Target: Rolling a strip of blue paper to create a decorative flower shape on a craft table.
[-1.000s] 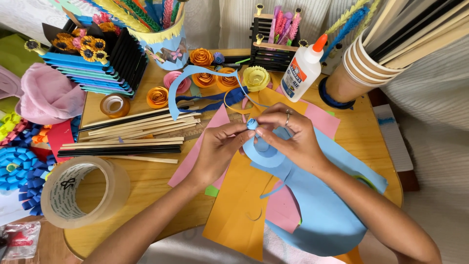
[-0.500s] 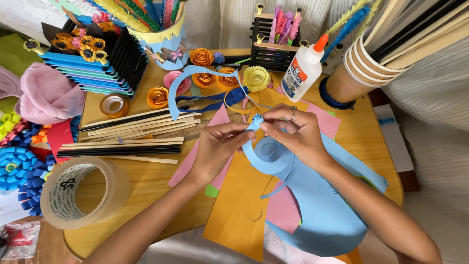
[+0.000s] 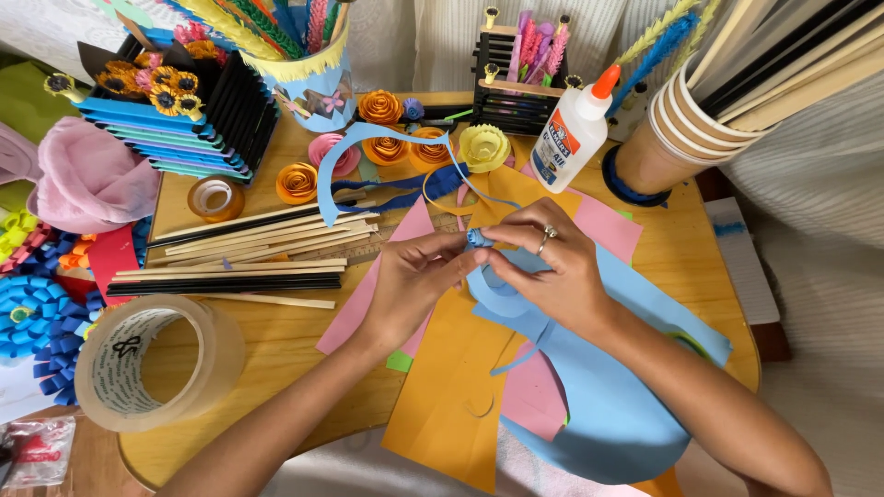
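My left hand (image 3: 410, 281) and my right hand (image 3: 543, 262) meet over the middle of the wooden table (image 3: 276, 354). Between their fingertips sits a small tight coil of light blue paper (image 3: 475, 238), pinched from both sides. A long blue paper strip (image 3: 502, 308) runs from the coil, loops under my right hand and trails toward me. Beneath the hands lie sheets of blue paper (image 3: 626, 405), orange paper (image 3: 442, 387) and pink paper (image 3: 368, 294). My right hand wears a ring.
A big roll of clear tape (image 3: 152, 364) lies front left beside long wooden sticks (image 3: 249, 253). Rolled paper flowers (image 3: 387, 133), a white glue bottle (image 3: 571, 133), a brown cup of sticks (image 3: 686, 115), a decorated cup (image 3: 313, 69) and stacked paper trays (image 3: 175, 129) crowd the back.
The blue strip has been wound tighter: the open loop seen earlier under my right hand has shrunk and the coil at my fingertips has grown. Both hands stayed in place.
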